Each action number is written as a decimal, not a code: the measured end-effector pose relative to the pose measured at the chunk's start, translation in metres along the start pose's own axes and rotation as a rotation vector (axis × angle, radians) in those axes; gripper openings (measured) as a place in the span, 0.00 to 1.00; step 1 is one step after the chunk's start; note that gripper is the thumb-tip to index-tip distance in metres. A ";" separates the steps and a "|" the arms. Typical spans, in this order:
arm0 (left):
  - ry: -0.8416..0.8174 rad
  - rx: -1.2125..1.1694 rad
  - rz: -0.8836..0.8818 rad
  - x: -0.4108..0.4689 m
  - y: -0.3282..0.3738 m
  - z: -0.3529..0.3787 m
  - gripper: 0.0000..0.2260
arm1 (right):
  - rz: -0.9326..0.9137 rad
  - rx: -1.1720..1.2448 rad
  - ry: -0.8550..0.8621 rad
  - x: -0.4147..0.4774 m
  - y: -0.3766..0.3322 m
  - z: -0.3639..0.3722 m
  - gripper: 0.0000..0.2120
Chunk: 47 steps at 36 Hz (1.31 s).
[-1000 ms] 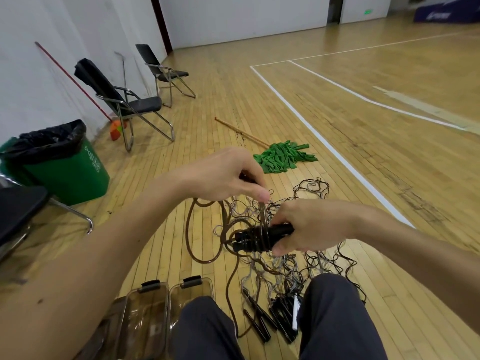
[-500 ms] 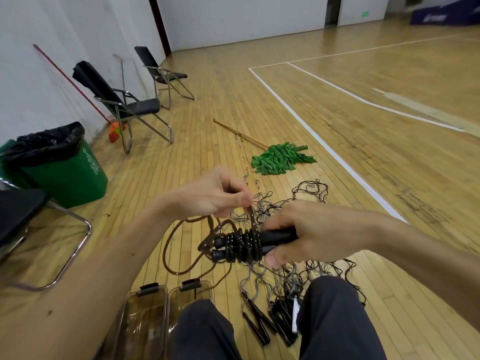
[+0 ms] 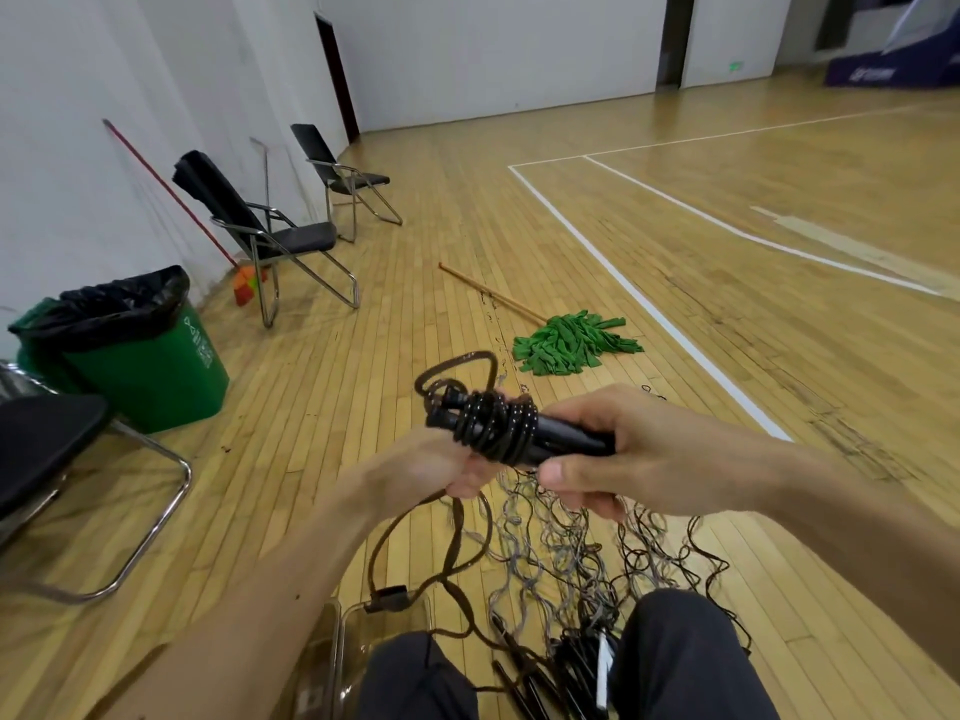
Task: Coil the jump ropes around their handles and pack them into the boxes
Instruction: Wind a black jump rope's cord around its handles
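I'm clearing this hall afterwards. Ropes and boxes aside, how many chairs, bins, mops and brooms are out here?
Chairs: 3
Green bin: 1
Green mop: 1
Red-handled broom: 1
Total: 6

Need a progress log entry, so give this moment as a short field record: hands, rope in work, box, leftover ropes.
right hand: grips the two black handles at one end
left hand: holds the brown rope just under the handles
coil: several turns round both handles, tail not yet wound
clear box: on the wooden floor by the left knee, rope tail lying across it
other jump ropes: tangled on the floor, uncoiled
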<state>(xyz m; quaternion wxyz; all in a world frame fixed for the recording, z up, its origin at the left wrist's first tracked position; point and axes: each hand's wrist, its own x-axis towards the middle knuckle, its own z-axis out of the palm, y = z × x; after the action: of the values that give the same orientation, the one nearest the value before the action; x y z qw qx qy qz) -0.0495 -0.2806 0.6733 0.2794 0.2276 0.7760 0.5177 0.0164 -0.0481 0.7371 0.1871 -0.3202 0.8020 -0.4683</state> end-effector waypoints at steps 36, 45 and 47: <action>-0.037 -0.275 -0.257 -0.016 -0.010 0.041 0.12 | 0.311 -0.492 0.519 0.037 0.064 0.004 0.06; 0.259 0.623 -0.188 -0.015 -0.008 0.054 0.17 | 0.449 -0.554 0.515 0.043 0.082 0.005 0.11; 0.301 0.799 -0.114 -0.015 -0.002 0.055 0.18 | 0.507 -0.565 0.470 0.042 0.081 0.003 0.13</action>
<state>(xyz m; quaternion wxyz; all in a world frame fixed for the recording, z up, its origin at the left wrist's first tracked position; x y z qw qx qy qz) -0.0017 -0.2544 0.6574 0.0810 0.1966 0.9589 0.1877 -0.0401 -0.0502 0.6649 0.0137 -0.0370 0.9723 -0.2302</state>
